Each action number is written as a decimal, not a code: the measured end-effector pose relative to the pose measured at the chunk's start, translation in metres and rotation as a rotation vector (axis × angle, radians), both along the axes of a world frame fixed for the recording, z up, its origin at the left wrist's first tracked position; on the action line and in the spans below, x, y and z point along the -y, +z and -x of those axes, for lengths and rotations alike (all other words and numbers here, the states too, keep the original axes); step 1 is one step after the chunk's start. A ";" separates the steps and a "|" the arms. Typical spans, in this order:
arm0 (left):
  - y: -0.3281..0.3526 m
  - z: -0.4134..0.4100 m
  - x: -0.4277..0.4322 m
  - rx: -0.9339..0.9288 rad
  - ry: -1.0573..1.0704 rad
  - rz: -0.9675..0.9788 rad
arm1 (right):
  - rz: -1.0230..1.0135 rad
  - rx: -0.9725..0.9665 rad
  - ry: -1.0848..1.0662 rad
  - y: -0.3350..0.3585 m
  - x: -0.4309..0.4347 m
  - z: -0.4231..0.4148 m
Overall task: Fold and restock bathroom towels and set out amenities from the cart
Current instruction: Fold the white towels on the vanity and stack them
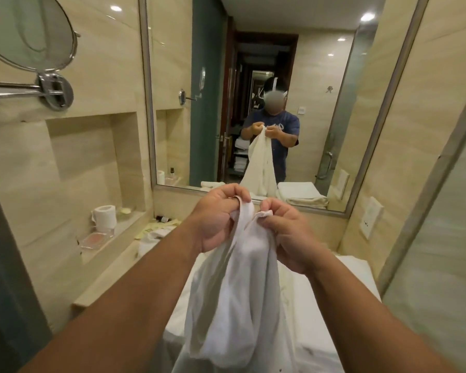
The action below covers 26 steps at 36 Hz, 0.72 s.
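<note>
A white towel (237, 292) hangs bunched in front of me over the vanity. My left hand (218, 216) grips its top edge with curled fingers. My right hand (285, 232) pinches the same edge close beside it. The towel's lower part drapes down onto more white linen (331, 302) that covers the counter. A folded white towel (301, 195) lies at the back right by the mirror. The wall mirror (253, 76) reflects me holding the towel up.
A toilet roll (104, 215), a clear tray with a pink item (97, 239) and small bottles (163, 219) sit on the left ledge. A round shaving mirror on an arm (30, 33) sticks out at upper left. A glass partition (441, 238) bounds the right.
</note>
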State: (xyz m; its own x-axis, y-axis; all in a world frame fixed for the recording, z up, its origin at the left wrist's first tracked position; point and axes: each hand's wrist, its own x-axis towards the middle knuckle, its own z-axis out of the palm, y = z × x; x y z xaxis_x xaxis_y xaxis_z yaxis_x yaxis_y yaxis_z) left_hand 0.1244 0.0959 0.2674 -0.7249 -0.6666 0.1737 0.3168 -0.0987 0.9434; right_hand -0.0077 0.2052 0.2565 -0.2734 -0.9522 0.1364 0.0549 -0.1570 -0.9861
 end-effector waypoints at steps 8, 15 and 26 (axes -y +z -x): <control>-0.014 0.028 0.062 -0.004 -0.021 -0.017 | 0.120 -0.130 -0.244 -0.008 0.070 0.014; -0.021 0.040 0.097 -0.093 -0.013 -0.040 | 0.229 -0.083 -0.407 -0.013 0.114 0.025; -0.033 0.069 0.125 0.001 0.156 0.398 | 0.260 0.166 -0.387 -0.027 0.145 0.061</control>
